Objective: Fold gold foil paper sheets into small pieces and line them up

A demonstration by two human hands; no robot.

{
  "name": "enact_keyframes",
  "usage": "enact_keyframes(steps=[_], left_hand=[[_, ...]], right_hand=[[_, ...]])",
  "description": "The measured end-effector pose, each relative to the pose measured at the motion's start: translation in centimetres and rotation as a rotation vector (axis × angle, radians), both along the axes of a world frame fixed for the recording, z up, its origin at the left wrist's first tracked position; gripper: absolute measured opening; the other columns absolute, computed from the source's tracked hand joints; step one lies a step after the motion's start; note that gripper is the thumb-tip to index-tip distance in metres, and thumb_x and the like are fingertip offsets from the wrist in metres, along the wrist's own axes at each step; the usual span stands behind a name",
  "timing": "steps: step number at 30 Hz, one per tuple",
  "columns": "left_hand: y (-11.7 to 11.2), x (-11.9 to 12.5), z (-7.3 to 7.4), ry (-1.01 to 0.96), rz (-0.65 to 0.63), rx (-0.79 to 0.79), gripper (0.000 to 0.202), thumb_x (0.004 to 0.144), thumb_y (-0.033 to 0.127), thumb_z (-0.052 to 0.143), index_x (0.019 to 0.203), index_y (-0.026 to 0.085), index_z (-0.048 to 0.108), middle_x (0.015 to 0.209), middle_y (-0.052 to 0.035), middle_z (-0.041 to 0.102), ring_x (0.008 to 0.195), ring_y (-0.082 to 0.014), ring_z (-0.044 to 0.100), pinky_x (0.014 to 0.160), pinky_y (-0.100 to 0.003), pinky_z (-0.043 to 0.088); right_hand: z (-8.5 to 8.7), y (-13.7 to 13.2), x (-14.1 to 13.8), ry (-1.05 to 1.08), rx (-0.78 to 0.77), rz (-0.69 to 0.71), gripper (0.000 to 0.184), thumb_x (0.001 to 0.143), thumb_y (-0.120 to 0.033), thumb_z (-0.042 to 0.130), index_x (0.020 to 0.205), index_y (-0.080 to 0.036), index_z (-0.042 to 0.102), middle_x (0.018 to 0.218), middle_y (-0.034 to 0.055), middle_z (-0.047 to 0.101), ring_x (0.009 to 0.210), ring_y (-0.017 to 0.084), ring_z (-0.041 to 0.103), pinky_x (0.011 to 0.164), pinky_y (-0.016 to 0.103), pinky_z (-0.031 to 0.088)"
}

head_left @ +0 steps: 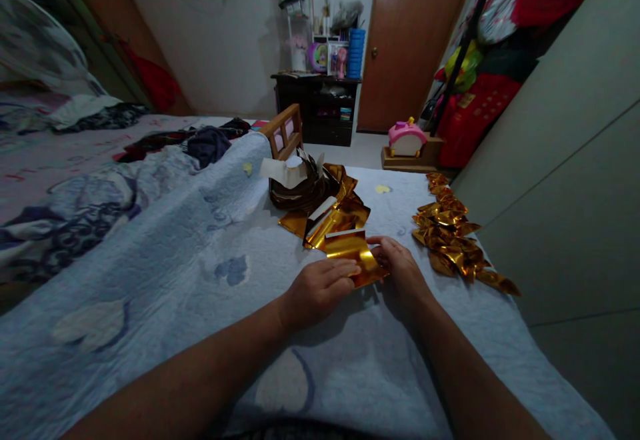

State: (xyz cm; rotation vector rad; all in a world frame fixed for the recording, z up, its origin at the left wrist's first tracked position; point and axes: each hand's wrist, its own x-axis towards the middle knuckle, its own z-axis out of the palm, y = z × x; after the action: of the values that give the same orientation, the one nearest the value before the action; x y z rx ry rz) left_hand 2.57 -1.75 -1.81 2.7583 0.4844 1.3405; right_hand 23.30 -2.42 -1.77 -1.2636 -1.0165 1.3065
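Between my two hands is a sheet of gold foil paper (347,247), curved, with a pale strip along its far edge. My left hand (321,287) has its fingers closed on the sheet's near left side. My right hand (397,263) grips the right edge, its thumb and fingers partly hidden behind the foil. Just beyond lie more loose gold foil sheets (336,219), overlapping one another. Behind them is a dark, rounded stack of paper (295,193) with pale sheets sticking up. On the right, several folded gold foil pieces (450,240) lie in a row.
A pale blue quilt (200,307) with heart shapes covers the surface under my hands. Crumpled clothes (200,147) lie to the left. A grey cabinet (565,180) rises along the right side. At the back are a black shelf unit (317,110) and a pink toy (406,139).
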Motion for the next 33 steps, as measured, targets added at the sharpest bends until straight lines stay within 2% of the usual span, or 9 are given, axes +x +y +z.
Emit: enact_keyframes(steps=[3,6,10,13,17,22,27,30,33], left_hand=[[0.0,0.0,-0.1,0.085,-0.060,0.042,0.016,0.099,0.015,0.052,0.092,0.017,0.066,0.107,-0.0081,0.077,0.106,-0.0207,0.072,0.091,-0.037,0.062],[0.0,0.0,-0.3,0.172,-0.085,0.022,0.016,0.099,0.014,0.053,0.091,0.017,0.068,0.105,-0.0080,0.077,0.102,-0.0200,0.072,0.090,-0.036,0.061],[-0.2,0.0,-0.5,0.204,0.004,-0.005,0.020,0.099,0.015,0.052,0.091,0.020,0.070,0.100,-0.0065,0.076,0.093,-0.0193,0.069,0.087,-0.036,0.058],[-0.2,-0.2,-0.5,0.159,0.065,-0.047,0.016,0.098,0.024,0.055,0.095,0.021,0.071,0.099,-0.0082,0.073,0.091,-0.0213,0.066,0.084,-0.037,0.057],[0.0,-0.7,-0.4,0.057,0.104,-0.209,0.027,0.100,0.038,0.052,0.104,0.018,0.068,0.107,-0.0115,0.068,0.098,-0.0237,0.064,0.086,-0.038,0.055],[-0.1,-0.9,-0.2,-0.022,0.154,-0.380,0.023,0.101,0.028,0.045,0.114,0.020,0.063,0.111,-0.0090,0.063,0.104,-0.0218,0.063,0.090,-0.036,0.055],[-0.1,-0.7,-0.4,-0.184,0.243,-0.471,0.023,0.095,0.022,0.055,0.117,0.022,0.059,0.110,-0.0068,0.056,0.082,-0.0147,0.058,0.074,-0.028,0.054],[0.1,-0.6,-0.8,-0.274,0.251,-0.586,0.038,0.090,0.019,0.060,0.127,0.025,0.052,0.095,0.0000,0.054,0.066,-0.0101,0.050,0.064,-0.023,0.048],[0.4,-0.6,-1.1,-0.324,0.218,-0.791,0.055,0.086,0.015,0.058,0.138,0.024,0.042,0.078,0.0057,0.053,0.060,-0.0091,0.050,0.060,-0.020,0.044]], right_hand=[[-0.3,0.2,0.2,0.057,-0.020,0.015,0.040,0.072,-0.040,0.074,0.105,-0.021,0.065,0.068,-0.0030,0.061,0.053,0.012,0.052,0.048,0.023,0.038],[-0.4,0.4,0.3,0.064,0.000,0.058,0.041,0.063,-0.031,0.080,0.102,-0.021,0.067,0.073,-0.0026,0.066,0.060,0.013,0.056,0.055,0.024,0.043],[0.0,0.2,0.4,0.090,0.018,0.066,0.025,0.059,-0.024,0.079,0.081,-0.019,0.071,0.072,-0.0018,0.067,0.063,0.014,0.057,0.059,0.025,0.045],[0.1,-0.1,0.6,0.123,0.014,0.050,0.021,0.062,-0.030,0.080,0.079,-0.019,0.071,0.068,-0.0025,0.066,0.061,0.014,0.057,0.059,0.025,0.046],[0.1,-0.2,0.8,0.082,-0.003,0.052,0.027,0.070,-0.042,0.079,0.083,-0.019,0.073,0.069,-0.0008,0.067,0.061,0.015,0.059,0.058,0.026,0.046],[0.0,-0.2,0.7,0.048,-0.102,0.133,0.032,0.070,-0.048,0.078,0.078,-0.018,0.072,0.067,0.0012,0.067,0.058,0.016,0.058,0.056,0.027,0.045],[0.2,-0.3,0.4,0.011,-0.038,0.204,0.026,0.070,-0.042,0.077,0.080,-0.019,0.074,0.067,-0.0003,0.065,0.057,0.013,0.053,0.055,0.024,0.042],[0.6,-0.5,0.3,-0.017,0.030,0.216,0.020,0.071,-0.037,0.076,0.082,-0.019,0.076,0.069,0.0002,0.065,0.061,0.013,0.053,0.056,0.024,0.042],[1.1,-0.7,0.4,-0.047,0.024,0.239,0.015,0.068,-0.031,0.076,0.076,-0.018,0.076,0.068,0.0011,0.065,0.061,0.013,0.053,0.055,0.024,0.041]])
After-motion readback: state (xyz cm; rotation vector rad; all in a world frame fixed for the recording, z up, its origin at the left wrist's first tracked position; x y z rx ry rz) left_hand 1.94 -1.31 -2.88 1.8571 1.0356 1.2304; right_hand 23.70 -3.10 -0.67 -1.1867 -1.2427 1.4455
